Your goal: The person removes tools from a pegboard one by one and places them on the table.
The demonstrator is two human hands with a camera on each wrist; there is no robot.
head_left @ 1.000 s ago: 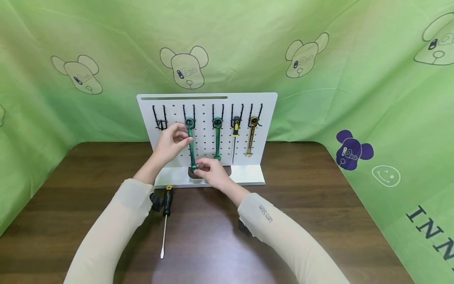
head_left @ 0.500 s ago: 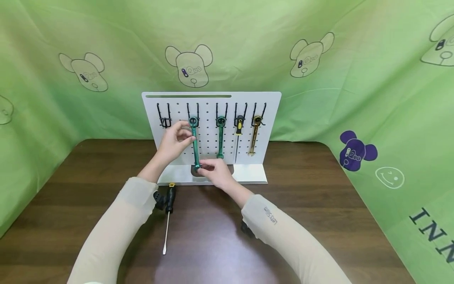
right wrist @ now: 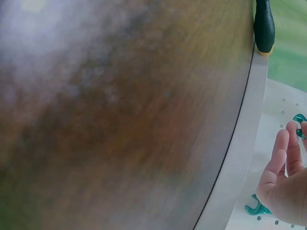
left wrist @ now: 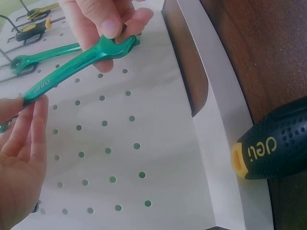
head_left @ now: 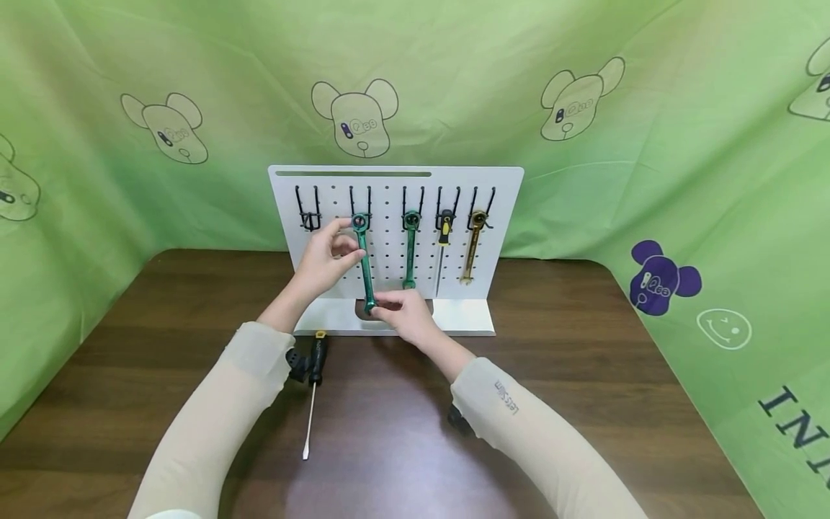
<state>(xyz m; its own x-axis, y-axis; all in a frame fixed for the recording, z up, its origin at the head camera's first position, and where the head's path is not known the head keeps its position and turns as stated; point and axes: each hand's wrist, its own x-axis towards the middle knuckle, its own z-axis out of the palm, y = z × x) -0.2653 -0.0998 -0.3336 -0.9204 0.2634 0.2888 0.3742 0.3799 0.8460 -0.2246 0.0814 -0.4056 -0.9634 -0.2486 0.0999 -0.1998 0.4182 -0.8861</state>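
A green combination wrench (head_left: 365, 263) stands nearly upright before the white pegboard (head_left: 395, 267), its ring end in front of a black hook. My left hand (head_left: 324, 258) pinches its shaft between thumb and fingers below the ring. Down at the open-jaw end, my right hand (head_left: 405, 316) pinches the wrench, thumb and index finger on it in the left wrist view. A second green wrench (head_left: 411, 252) hangs one hook to the right. Beyond it hang a small black-and-yellow screwdriver (head_left: 444, 227) and a gold wrench (head_left: 473, 249).
A longer screwdriver (head_left: 315, 367) with a black and yellow handle lies on the brown wooden table (head_left: 558, 375), just in front of the pegboard's base. At the board's far left is a hook (head_left: 310, 216) with no tool on it. Green printed cloth (head_left: 454, 101) surrounds the table.
The whole scene has shifted slightly right in the head view. Both hands keep their grip on the green wrench, whose lower end tilts a little more to the right.
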